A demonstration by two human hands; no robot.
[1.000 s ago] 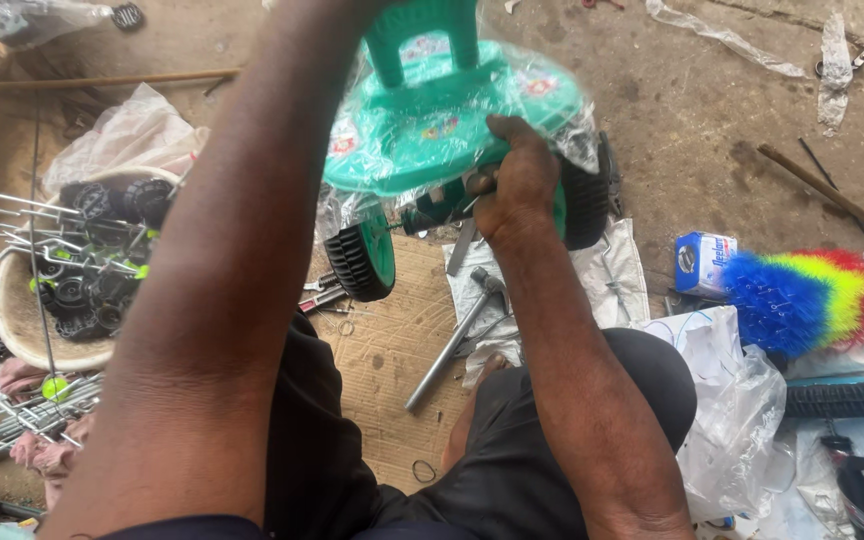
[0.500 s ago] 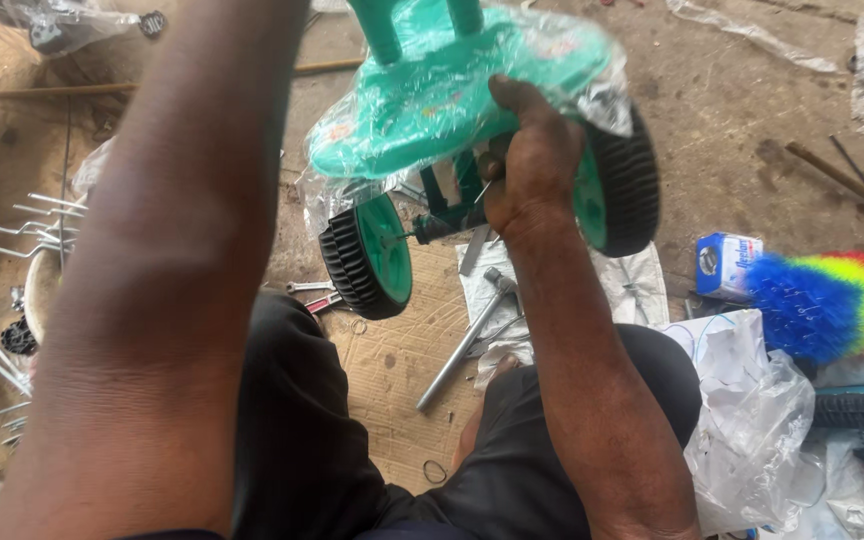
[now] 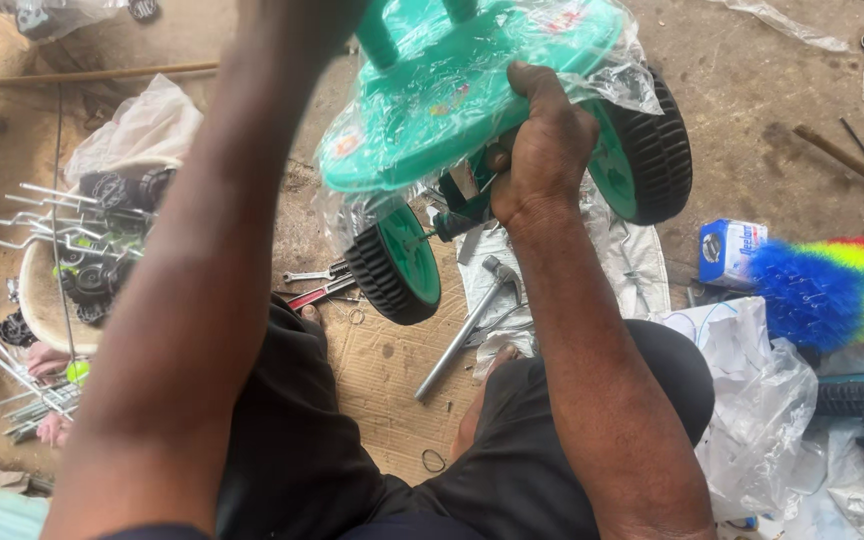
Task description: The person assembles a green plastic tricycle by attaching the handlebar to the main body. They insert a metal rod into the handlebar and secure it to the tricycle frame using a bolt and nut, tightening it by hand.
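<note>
Right hand [image 3: 542,150] clenched on the edge of a plastic-wrapped green toy seat [image 3: 462,90], holding it raised above the floor so its black wheels [image 3: 397,265] hang free. Left arm reaches up out of frame; its hand's state cannot be told. Hammer [image 3: 472,320] and wrenches [image 3: 317,285] lie on cardboard [image 3: 392,370] below, near the knees.

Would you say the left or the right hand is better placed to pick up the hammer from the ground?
Probably the right hand: it grips the green seat just above the hammer, while the left hand is out of view.
</note>
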